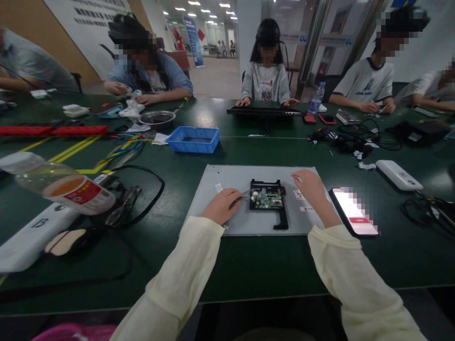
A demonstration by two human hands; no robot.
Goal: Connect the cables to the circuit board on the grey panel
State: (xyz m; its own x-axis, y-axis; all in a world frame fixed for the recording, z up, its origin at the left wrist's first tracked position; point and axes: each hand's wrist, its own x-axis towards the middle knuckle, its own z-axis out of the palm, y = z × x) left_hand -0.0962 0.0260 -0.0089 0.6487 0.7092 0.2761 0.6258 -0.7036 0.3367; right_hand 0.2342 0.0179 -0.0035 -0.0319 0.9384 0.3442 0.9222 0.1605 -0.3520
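Observation:
A grey flat panel lies on the green table in front of me. On it sits a black bracket holding a small green circuit board. My left hand rests on the panel just left of the board, its fingers pinching a thin dark cable that runs to the board. My right hand lies flat on the panel to the right of the bracket, fingers resting near small white labels, holding nothing.
A lit phone lies right of the panel. A blue bin stands behind it. A plastic bottle, black cables and a white device lie around. Several people sit across the table.

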